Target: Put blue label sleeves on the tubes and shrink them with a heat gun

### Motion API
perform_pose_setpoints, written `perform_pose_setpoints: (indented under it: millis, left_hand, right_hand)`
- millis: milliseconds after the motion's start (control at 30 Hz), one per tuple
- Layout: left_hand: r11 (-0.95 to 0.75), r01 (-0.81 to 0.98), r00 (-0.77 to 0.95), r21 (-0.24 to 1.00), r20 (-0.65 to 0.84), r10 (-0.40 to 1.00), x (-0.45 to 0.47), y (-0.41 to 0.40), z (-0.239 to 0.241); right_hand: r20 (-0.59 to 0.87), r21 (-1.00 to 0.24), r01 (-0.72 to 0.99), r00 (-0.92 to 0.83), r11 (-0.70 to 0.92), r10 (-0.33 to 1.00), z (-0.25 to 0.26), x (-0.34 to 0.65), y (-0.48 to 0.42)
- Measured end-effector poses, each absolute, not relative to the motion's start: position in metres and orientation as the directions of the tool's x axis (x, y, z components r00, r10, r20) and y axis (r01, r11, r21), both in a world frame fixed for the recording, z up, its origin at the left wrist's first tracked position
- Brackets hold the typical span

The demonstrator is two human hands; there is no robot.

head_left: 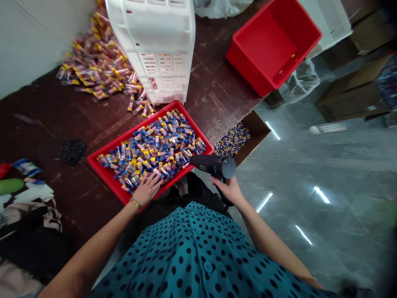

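My right hand [230,189] is wrapped round the handle of a black hair dryer [209,164], whose nozzle points left over the edge of a red tray [107,178]. Many small clear tubes with blue and yellow parts [155,142] fill that tray. On the near side of the pile my left hand [148,187] lies flat with its fingers spread, touching the tubes. A bracelet circles the left wrist.
A white plastic crate [167,37] stands behind the tray, beside a heap of pink-and-yellow tubes [99,62]. Right lie a deep red bin [269,41] and a cardboard box [256,138] of tubes below the table edge. A black clump [72,150] sits left.
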State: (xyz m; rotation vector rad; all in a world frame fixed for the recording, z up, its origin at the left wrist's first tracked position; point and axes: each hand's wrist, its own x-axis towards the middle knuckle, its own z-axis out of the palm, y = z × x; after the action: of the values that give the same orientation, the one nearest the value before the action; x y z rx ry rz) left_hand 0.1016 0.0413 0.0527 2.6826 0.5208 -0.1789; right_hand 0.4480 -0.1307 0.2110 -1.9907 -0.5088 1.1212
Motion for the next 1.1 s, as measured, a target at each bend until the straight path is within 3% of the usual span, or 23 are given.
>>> perform_pose_setpoints:
  millis: [67, 200, 367, 533, 700, 900, 1100]
  left_hand:
    - [-0.818, 0.465, 0.885, 0.34, -0.196, 0.422, 0.083, 0.033, 0.055]
    - [-0.703, 0.64, 0.767, 0.31, -0.203, 0.609, 0.068, 0.021, 0.059]
    - [-0.541, 0.775, 0.62, 0.327, -0.227, 0.751, 0.061, 0.017, 0.067]
    - [-0.494, 0.793, 0.592, 0.356, -0.257, 0.764, 0.049, 0.021, 0.071]
    - [-0.502, 0.782, 0.6, 0.37, -0.224, 0.768, 0.086, 0.042, 0.064]
    - [-0.197, 0.94, 0.277, 0.28, -0.283, 0.918, 0.218, 0.063, 0.049]
    - [-0.394, 0.866, 0.49, 0.307, -0.371, 0.789, 0.252, 0.041, 0.039]
  right_hand:
    - [-0.507, -0.776, 0.021, 0.573, -0.63, 0.644, 0.209, 0.446, -0.129]
    - [-0.557, -0.77, -0.039, 0.529, -0.637, 0.641, 0.209, 0.443, -0.124]
    - [-0.525, -0.776, -0.062, 0.615, -0.628, 0.588, 0.214, 0.438, -0.116]
    - [-0.458, -0.794, 0.032, 0.627, -0.608, 0.631, 0.213, 0.432, -0.116]
    - [-0.559, -0.789, -0.061, 0.486, -0.611, 0.672, 0.216, 0.419, -0.119]
    - [-0.533, -0.774, -0.078, 0.616, -0.628, 0.581, 0.215, 0.427, -0.119]
    - [-0.581, -0.749, -0.161, 0.624, -0.642, 0.522, 0.217, 0.449, -0.117]
